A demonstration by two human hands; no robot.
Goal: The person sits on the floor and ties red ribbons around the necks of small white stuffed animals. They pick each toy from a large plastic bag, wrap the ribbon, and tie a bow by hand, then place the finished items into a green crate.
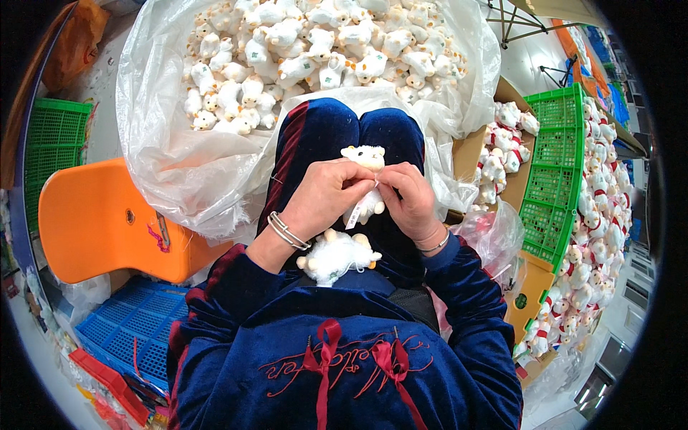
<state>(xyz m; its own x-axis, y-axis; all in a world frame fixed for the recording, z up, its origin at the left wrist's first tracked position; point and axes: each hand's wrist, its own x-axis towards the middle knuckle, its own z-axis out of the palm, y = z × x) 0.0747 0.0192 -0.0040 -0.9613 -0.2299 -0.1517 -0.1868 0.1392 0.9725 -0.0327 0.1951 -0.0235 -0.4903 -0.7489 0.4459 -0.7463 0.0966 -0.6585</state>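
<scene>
Above my lap I hold a small white plush animal [368, 206] between both hands. Its head points away from me, and a white label hangs from its side. The thumb and fingers of my left hand [322, 193] pinch at its neck. From the other side my right hand [412, 201] pinches at the same spot, fingertips nearly touching the left ones. Whatever fine thing lies between the fingertips is too small to make out. A second white plush animal [333, 256] lies on my lap, close to my waist, with a loose thread on it.
Beyond my knees a clear plastic sack [154, 136] holds a heap of white plush animals. An orange chair [93, 215] and a blue crate [136, 330] stand left. At right are a cardboard box [469, 154] of plush animals with red neckbands, a green crate [555, 172] and another pile.
</scene>
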